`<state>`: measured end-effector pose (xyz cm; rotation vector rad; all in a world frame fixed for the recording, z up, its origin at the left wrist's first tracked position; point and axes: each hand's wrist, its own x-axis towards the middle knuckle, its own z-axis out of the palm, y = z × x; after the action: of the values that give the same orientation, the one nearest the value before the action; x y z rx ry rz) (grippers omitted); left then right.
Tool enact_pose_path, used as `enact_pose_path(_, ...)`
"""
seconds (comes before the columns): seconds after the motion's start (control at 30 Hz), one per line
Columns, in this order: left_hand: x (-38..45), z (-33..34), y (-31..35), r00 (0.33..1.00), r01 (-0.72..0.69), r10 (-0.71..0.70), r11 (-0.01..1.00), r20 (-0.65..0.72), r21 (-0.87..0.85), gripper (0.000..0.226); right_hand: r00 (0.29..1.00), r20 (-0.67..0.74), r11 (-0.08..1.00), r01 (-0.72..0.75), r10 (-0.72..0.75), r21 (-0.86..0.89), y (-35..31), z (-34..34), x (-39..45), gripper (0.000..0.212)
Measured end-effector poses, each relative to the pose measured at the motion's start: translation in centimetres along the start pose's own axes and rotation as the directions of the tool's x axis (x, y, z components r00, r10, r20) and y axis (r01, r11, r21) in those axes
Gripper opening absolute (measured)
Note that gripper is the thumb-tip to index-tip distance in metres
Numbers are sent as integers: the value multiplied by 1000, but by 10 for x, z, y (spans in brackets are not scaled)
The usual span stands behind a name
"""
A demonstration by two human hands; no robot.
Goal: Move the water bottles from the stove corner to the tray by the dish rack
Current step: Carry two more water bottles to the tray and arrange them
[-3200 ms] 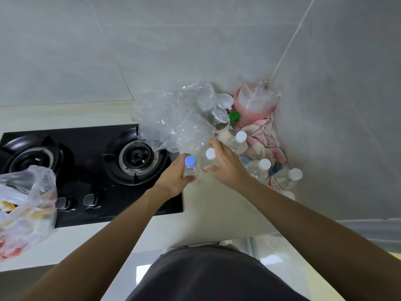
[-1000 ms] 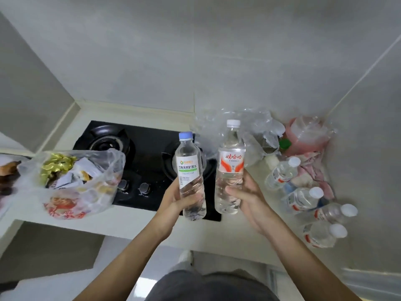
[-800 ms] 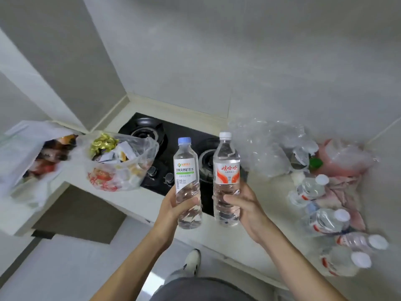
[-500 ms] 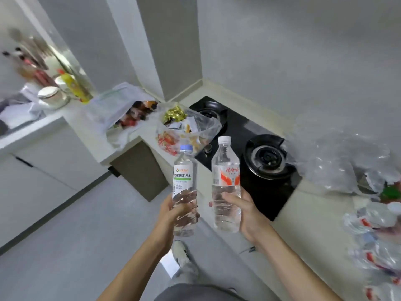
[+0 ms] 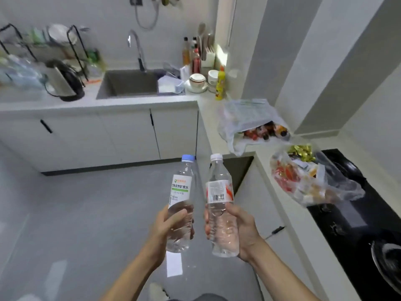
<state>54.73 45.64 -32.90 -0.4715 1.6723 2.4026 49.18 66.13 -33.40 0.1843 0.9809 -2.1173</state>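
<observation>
While both arms were stretched forward over the floor, the left hand (image 5: 168, 227) was wrapped around the lower body of a blue-capped water bottle (image 5: 180, 203), with the thumb across its front. The right hand (image 5: 240, 229) gripped in the same way the lower half of a white-capped water bottle (image 5: 220, 205) with a red label. The two bottles were held just beside each other, apart, between the hands.

Both bottles looked full of clear water, so I judged them rather heavy for their size and stiff enough not to crumple. The thin ribbed plastic could be a little slippery, and a grip at the ribbed waist below the label seemed the safest. They would not break if knocked.

Each bottle stood almost upright, cap upward and away from the person, its long axis vertical. The left one leaned a little to the right at its top.

Far ahead of the left hand, on the counter, stood a steel electric kettle (image 5: 63, 83). Behind the kettle was a black wire dish rack (image 5: 74, 46). Left of the kettle I saw blurred clear bottles, but the tray I could not tell. Ahead of both hands was the sink (image 5: 130, 83). To the right of the right hand lay a plastic bag of snacks (image 5: 308, 181), at the edge of the black gas stove (image 5: 351, 224).
</observation>
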Motion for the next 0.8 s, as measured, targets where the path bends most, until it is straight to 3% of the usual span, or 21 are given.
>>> enact_pose_path(0.2,24,-133,71,992,-96,95,995,-85,-4,43,985,148,996,-88,91,-27,12,108,130,62)
enact_pose_path(0.33,35,-204,109,975,-159,141,983,-170,-97,59,967,217,990,-117,132,-80,21,176,205,60)
enact_pose_path(0.53,62,-297,144,899,-272,222,959,-377,-83,50,926,297,958,-169,234,-230,37,260,309,61)
enact_pose_path(0.6,76,-327,159,882,-280,222,956,-416,-84,46,945,263,936,-100,196,-338,45,288,349,59)
enact_pose_path(0.7,103,-374,185,809,-306,239,951,-538,-38,62,984,176,783,136,-35,-607,57,328,415,48)
enact_pose_path(0.8,137,-422,214,740,-326,238,945,-629,-26,68,962,234,677,265,-140,-687,58,370,482,49)
